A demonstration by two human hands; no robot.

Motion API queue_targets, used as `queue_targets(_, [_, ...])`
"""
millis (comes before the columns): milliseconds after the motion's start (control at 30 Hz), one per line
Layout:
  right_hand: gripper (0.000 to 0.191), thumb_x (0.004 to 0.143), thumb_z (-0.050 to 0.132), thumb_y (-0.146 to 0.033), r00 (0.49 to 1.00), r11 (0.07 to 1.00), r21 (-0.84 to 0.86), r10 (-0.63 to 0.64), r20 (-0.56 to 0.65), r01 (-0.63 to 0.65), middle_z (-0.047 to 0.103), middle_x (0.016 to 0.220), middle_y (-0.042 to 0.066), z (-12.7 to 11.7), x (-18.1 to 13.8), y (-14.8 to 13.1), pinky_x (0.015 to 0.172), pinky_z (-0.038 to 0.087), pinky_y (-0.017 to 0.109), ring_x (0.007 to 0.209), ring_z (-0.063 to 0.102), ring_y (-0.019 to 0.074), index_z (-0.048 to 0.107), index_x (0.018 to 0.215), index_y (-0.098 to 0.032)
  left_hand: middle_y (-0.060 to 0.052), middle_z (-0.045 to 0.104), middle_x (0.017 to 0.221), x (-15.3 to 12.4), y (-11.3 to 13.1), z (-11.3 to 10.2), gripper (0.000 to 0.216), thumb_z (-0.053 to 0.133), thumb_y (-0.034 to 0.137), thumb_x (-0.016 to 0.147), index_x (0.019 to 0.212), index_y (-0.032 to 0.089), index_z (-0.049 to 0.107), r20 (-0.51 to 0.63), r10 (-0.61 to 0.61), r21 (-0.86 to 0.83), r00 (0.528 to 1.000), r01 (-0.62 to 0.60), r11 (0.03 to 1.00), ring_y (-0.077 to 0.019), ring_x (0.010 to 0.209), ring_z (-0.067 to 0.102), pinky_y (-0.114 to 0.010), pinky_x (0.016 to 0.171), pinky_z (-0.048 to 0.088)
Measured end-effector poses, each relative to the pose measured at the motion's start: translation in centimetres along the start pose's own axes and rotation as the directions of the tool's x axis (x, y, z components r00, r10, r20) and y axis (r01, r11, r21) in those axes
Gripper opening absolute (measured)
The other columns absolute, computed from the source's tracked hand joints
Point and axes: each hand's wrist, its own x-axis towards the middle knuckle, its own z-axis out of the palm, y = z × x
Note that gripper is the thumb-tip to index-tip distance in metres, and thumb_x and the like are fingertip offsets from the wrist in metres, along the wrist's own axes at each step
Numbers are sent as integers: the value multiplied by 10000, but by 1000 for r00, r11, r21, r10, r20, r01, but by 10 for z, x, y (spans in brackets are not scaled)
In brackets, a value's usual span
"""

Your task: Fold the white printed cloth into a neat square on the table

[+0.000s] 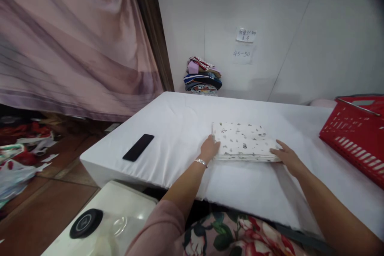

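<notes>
A folded white cloth with small dark prints (pixel 243 140) lies on the white-covered table (pixel 186 120). My left hand (pixel 210 149) rests against its left edge, fingers laid on the fabric. My right hand (pixel 286 155) lies at its near right corner, fingers stretched out flat. Neither hand grips the cloth. A silver bracelet sits on my left wrist.
A black phone (pixel 138 147) lies on the table's left part. A red plastic basket (pixel 357 132) stands at the right edge. Folded clothes (pixel 202 76) are stacked at the far wall. A pink curtain (pixel 75 40) hangs left. A white appliance with a black disc (pixel 86 222) is near me.
</notes>
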Motion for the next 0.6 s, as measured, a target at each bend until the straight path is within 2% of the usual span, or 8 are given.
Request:
queue_targets(133, [747,733,613,-442,998,962,-268,-34,52,47,636,1097,155,-17,1,17,723,539,367,909,643,282,412,1393,-157,-113,629,1102,-19,-5,5,475,496,454,834,1206,170,416,25,43,6,999,-44,999,-258,990,599,-323,777,445])
queue_targets(167, [725,754,581,-445,996,925,-371,-70,60,87,638,1099,158,-18,0,20,770,529,399,953,630,300,413,1391,-143,-103,629,1093,-21,-6,4,472,495,465,833,1201,178,424,14,45,2,999,-45,999,-253,978,600,-321,773,445])
queue_targets(233, [675,799,505,-435,970,804,-549,-234,61,228,599,1195,172,-16,-3,21,896,470,459,1097,562,331,410,1388,-119,-85,615,1104,-22,-3,1,429,488,453,842,1183,195,451,-47,68,-2,997,-68,998,-232,978,591,-311,780,443])
queue_targets(267, [646,820,469,-424,935,731,-606,-347,67,315,561,1259,174,-12,-5,18,956,425,476,1170,511,335,413,1382,-110,-83,596,1134,-20,-1,0,402,480,431,852,1181,200,463,-100,98,-1,990,-99,995,-222,1005,575,-305,797,439])
queue_targets(333, [593,858,411,-420,816,585,-643,-567,110,494,470,1374,156,-1,-10,9,1040,345,466,1284,400,310,427,1368,-118,-89,532,1235,-13,5,-1,381,465,375,873,1210,199,464,-220,199,21,955,-199,980,-212,1112,508,-301,868,418])
queue_targets(400, [564,888,373,-437,712,475,-638,-682,169,606,389,1444,130,13,-14,0,1071,306,453,1346,312,279,427,1368,-146,-90,491,1284,-6,9,3,369,461,317,881,1229,193,470,-270,310,71,911,-302,951,-210,1179,442,-312,938,384])
queue_targets(467, [542,911,338,-453,683,403,-646,-684,258,648,351,1473,104,27,-18,-2,1069,294,483,1370,264,270,415,1379,-189,-77,507,1251,0,10,9,307,460,266,880,1170,192,525,-250,366,109,897,-349,931,-209,1155,441,-323,955,378])
queue_targets(600, [489,936,288,-446,693,286,-692,-583,424,663,397,1449,73,47,-22,11,1062,273,522,1355,303,256,454,1350,-245,-43,531,1189,4,1,19,226,454,248,883,1056,204,592,-233,330,86,915,-318,944,-193,1064,468,-308,917,412])
